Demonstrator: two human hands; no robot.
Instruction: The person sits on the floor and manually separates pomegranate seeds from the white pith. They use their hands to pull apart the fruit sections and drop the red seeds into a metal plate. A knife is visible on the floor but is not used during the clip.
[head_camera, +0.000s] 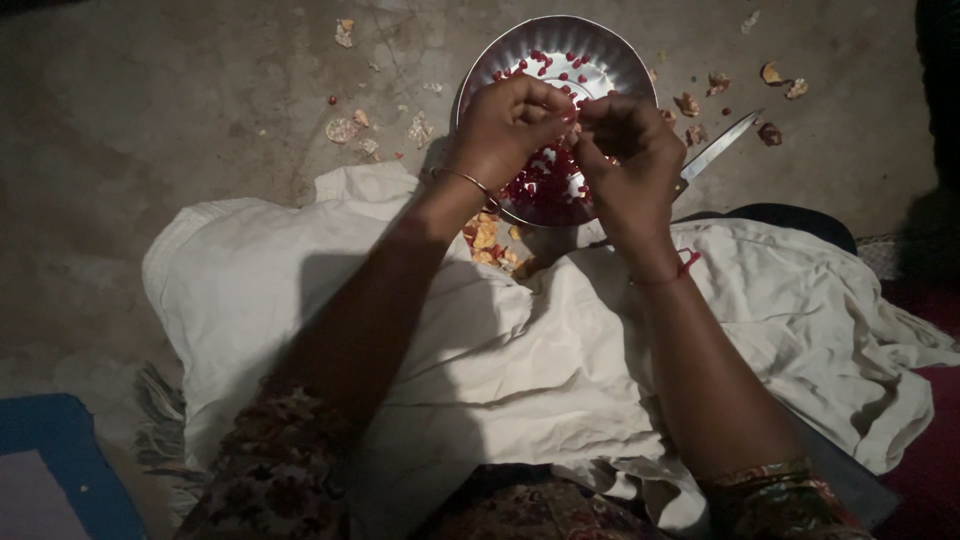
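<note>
Over the round steel plate (500, 55) of red seeds, my left hand (510, 125) and right hand (625, 150) pinch a pomegranate piece (573, 128); I judge picking continues, needing gentle prying.

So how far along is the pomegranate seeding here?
Done: loose red seeds already cover part of the steel plate, and torn peel scraps lie scattered on the floor, with more peel by the white cloth. In hand: the left hand and right hand meet over the plate, picking at a small piece hidden between the fingers. Left: cannot tell how much fruit remains. A knife lies beside the plate.
</note>
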